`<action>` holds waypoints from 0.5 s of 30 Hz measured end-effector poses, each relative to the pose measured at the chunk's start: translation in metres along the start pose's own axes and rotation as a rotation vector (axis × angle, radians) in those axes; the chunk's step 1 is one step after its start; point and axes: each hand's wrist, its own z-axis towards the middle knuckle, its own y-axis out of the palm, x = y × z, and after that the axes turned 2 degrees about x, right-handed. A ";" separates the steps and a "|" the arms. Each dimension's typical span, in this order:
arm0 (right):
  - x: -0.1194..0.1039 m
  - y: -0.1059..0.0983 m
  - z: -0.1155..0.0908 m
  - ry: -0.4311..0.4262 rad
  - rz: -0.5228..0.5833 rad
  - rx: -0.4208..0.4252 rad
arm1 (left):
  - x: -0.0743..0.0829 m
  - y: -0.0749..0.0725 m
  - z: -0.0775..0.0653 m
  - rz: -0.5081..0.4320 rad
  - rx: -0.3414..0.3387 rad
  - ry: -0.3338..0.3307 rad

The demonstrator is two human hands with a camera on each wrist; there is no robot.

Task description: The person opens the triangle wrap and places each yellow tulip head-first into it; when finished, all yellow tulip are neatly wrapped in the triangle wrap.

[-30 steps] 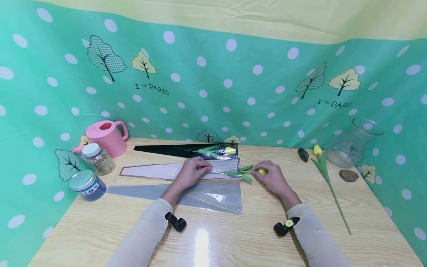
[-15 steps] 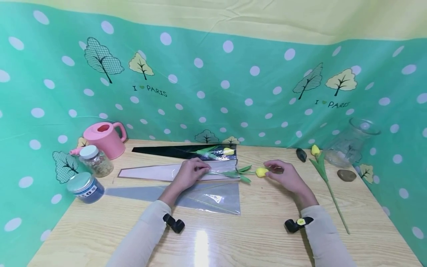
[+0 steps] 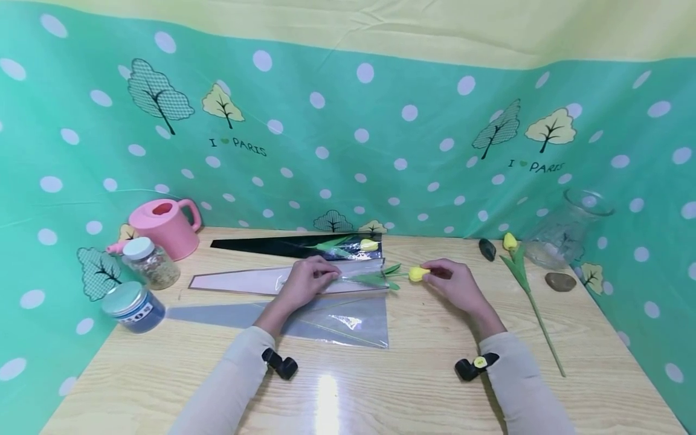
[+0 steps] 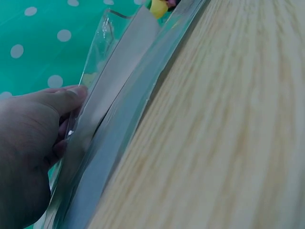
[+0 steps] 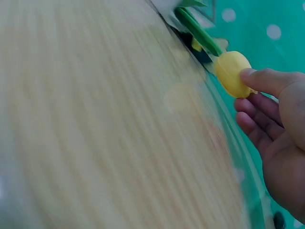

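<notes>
So the tulip point(image 3: 418, 274) is half in, half out of the pale sleeve point(image 3: 234, 283), about mid-width on the bench point(image 3: 408, 374) and closer to the back edge than the front. Leaves show through the clear film, a couple of leaf tips poke past the wide end, and the bloom sits fully outside, toward the bench's right edge.

The bit that matters imo is the alignment: stem and sleeve share pretty much one long line, roughly parallel to the back edge, with the sleeve's narrow tip aimed at the left edge. The right hand point(image 3: 457, 287) is at the bloom end, thumb and finger pinching the bloom from the right-edge side, so any push would run straight down the stem. Looks like a good angle to me; off-line, I'd expect the leaves to snag at the wide end.

The left hand point(image 3: 306, 283) is on the sleeve itself, thumb and fingertips pinching what looks like its clear film. So the right grip is the nearer one to the bloom, the left the nearer one to the narrow tip. Can't tell where the stem's far end is under that left hand.
</notes>
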 end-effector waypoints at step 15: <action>-0.032 0.041 0.000 0.067 0.105 0.045 | 0.002 0.004 0.001 -0.026 0.001 0.024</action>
